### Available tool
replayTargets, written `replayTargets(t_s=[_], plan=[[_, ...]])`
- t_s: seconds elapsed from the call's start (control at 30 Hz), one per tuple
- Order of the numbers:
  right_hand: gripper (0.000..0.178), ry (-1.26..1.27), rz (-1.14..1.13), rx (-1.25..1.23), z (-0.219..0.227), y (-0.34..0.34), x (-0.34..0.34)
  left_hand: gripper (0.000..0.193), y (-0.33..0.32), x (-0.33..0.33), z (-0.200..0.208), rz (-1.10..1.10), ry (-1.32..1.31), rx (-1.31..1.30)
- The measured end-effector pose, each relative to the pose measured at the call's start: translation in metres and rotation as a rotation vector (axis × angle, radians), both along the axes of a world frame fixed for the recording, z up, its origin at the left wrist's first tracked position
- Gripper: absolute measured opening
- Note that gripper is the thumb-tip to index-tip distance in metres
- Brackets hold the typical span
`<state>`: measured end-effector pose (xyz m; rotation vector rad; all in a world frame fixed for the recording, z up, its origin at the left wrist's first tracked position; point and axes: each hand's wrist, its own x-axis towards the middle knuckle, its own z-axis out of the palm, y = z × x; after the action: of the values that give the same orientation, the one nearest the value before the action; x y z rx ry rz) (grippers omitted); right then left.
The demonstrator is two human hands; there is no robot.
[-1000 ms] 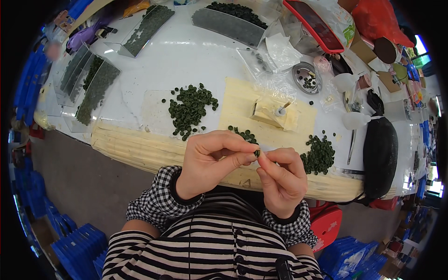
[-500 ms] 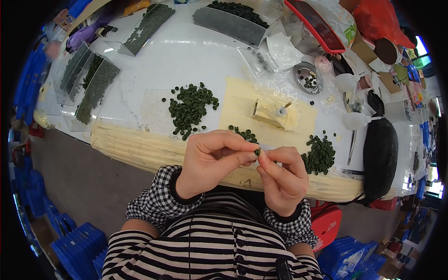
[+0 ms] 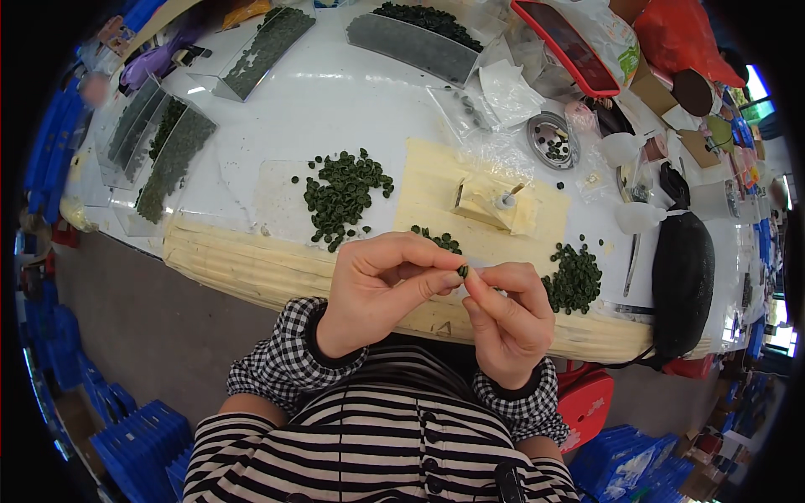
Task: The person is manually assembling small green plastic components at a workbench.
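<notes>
My left hand [image 3: 366,289] pinches a small, round, dark green piece [image 3: 463,271] between thumb and forefinger. Fingertips of my right hand [image 3: 513,314] meet it from the other side, also closed in a pinch. Something small and whitish shows between the right fingers, too little to name. Just beyond my hands lies a small heap of like green pieces [image 3: 444,242]. A larger heap [image 3: 344,197] spreads to the left, and another pile [image 3: 574,281] sits beside my right hand. Behind them stands a block wrapped in pale yellow [image 3: 495,204] with a short upright peg.
Clear trays of green pieces stand at the left [image 3: 176,159], back left [image 3: 264,54] and back centre [image 3: 411,46]. A round metal dish [image 3: 553,141], a red-cased phone [image 3: 570,46] and a black pouch [image 3: 683,281] are on the right. Padding [image 3: 235,264] lines the near table edge.
Both hands stay in the same place. The green piece has turned very slightly between the fingertips.
</notes>
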<state>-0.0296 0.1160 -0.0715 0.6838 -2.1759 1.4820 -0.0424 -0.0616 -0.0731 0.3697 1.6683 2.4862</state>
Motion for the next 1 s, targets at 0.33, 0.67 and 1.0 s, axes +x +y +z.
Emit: replayTargets(t_s=[0.33, 0.67, 1.0], plan=[[0.034, -0.028, 0.008, -0.013, 0.0039, 0.0018, 0.0011, 0.02, 0.0012, 0.0001, 0.0009, 0.026, 0.041, -0.007], [0.035, 0.032, 0.004, 0.028, 0.0024, 0.0031, -0.0007, 0.018, -0.0002, -0.0019, 0.003, 0.09, 0.171, -0.173], [0.036, 0.092, 0.031, 0.062, 0.0006, 0.0042, -0.0029, 0.017, -0.0034, -0.0033, 0.0006, 0.134, 0.322, -0.285]])
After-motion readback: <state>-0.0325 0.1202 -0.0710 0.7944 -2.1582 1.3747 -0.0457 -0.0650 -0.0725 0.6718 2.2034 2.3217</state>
